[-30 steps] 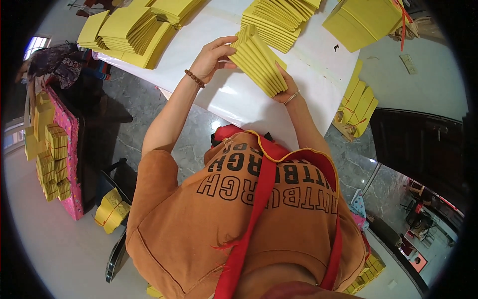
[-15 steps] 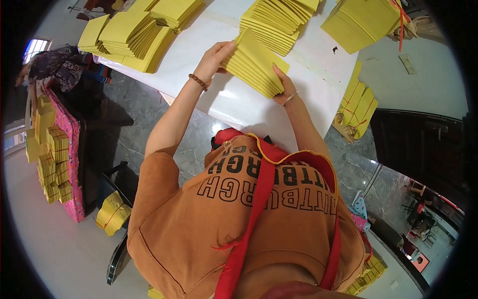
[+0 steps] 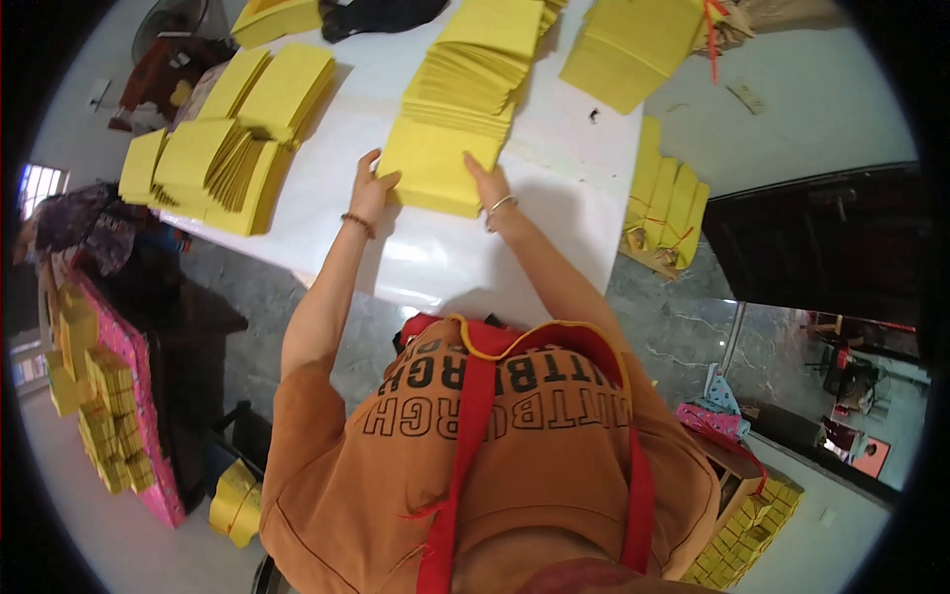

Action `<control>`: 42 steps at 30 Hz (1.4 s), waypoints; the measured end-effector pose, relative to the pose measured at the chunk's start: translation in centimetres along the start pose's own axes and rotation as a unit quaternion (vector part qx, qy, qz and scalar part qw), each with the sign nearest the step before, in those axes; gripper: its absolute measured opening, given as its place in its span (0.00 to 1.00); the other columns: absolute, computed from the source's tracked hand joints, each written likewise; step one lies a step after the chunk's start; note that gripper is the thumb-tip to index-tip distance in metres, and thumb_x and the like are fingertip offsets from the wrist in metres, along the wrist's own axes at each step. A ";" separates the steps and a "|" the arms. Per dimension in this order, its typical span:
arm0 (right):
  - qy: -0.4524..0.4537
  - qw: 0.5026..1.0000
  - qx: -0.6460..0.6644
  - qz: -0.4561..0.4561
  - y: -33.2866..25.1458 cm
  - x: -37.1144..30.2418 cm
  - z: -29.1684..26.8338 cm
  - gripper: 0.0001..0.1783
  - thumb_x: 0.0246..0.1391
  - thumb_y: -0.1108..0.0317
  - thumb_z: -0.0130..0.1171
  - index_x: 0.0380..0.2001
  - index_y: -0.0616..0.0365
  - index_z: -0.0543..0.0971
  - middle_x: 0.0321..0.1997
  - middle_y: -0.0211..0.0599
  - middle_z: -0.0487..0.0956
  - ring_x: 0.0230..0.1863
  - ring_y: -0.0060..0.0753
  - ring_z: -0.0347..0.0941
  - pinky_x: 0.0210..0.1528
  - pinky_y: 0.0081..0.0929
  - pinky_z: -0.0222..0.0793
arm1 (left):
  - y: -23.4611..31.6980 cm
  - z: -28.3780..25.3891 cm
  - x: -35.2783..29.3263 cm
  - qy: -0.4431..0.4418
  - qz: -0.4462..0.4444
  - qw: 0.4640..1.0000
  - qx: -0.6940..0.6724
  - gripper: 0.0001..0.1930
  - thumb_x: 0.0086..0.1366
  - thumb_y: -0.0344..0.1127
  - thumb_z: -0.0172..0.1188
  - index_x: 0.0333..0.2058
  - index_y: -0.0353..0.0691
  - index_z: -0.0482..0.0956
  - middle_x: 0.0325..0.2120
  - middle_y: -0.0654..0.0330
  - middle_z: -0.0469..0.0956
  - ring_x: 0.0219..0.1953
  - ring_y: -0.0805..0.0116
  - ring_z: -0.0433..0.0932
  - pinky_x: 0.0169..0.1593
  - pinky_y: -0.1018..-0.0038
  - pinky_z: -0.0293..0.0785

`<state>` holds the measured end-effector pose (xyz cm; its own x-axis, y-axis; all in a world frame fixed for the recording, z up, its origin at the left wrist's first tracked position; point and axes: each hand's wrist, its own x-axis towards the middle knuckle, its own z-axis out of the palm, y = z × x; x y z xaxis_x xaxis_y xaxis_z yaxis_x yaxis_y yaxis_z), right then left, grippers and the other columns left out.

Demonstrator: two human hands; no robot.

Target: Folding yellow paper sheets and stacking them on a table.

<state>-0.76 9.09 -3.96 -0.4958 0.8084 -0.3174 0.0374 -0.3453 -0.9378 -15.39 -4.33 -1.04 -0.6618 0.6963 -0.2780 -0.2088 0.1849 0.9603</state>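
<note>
A stack of yellow paper sheets [image 3: 435, 168] lies at the near end of a long fanned row of yellow paper [image 3: 465, 84] on the white table. At the stack's left edge is my left hand [image 3: 370, 190], its fingers spread and its thumb against the near left corner. My right hand [image 3: 489, 188] grips the right edge, with the thumb over the top sheet and the other fingers partly hidden along the side.
More yellow paper piles [image 3: 237, 148] stand on the white table [image 3: 416, 257] to the left. A large yellow block [image 3: 628, 49] sits at the far right, and a black item [image 3: 381, 15] at the far edge. Tied yellow bundles [image 3: 114, 421] rest on a pink-covered table at left.
The fanned yellow paper that both hands held up over the table is now down at the near end of the row. My left hand has loosened its fingers. The view has shifted.
</note>
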 end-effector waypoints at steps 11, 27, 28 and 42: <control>0.068 0.945 -0.317 0.037 -0.7 -0.3 -1.2 0.34 0.47 0.43 0.51 0.49 0.60 0.70 0.53 0.53 0.66 0.53 0.50 0.63 0.54 0.37 0.60 | -1.8 0.2 0.5 -0.029 0.085 0.995 0.032 0.31 0.56 0.29 0.54 0.57 0.35 0.53 0.47 0.50 0.66 0.48 0.64 0.67 0.50 0.73 0.65; -0.024 0.991 -0.089 0.102 -8.9 -3.9 -5.1 0.26 0.47 0.46 0.56 0.44 0.53 0.75 0.37 0.28 0.77 0.33 0.25 0.71 0.34 0.24 0.64 | 4.6 0.5 -2.6 0.144 0.208 0.958 0.133 0.24 0.59 0.35 0.56 0.52 0.35 0.64 0.44 0.54 0.69 0.43 0.66 0.68 0.47 0.73 0.65; -0.048 0.988 -0.109 0.094 -9.5 -3.3 -7.4 0.25 0.47 0.46 0.56 0.43 0.51 0.74 0.37 0.26 0.76 0.33 0.23 0.70 0.34 0.24 0.63 | 6.2 1.5 -3.2 0.155 0.294 0.929 0.160 0.21 0.59 0.36 0.56 0.50 0.34 0.67 0.43 0.56 0.70 0.42 0.68 0.68 0.46 0.73 0.65; 0.136 0.963 -0.040 -0.228 -29.7 8.2 -27.7 0.12 0.52 0.62 0.53 0.37 0.56 0.76 0.26 0.24 0.76 0.26 0.12 0.67 0.24 0.13 0.60 | 31.0 29.4 11.7 -0.033 0.581 0.699 0.414 0.13 0.60 0.38 0.47 0.39 0.44 0.77 0.38 0.56 0.76 0.42 0.54 0.72 0.44 0.62 0.67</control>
<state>18.08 39.22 17.38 -0.2310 0.9662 0.1141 -0.0577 0.1035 -0.9930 -8.48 29.95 26.10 0.0036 0.7359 0.6771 0.9499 -0.2141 0.2277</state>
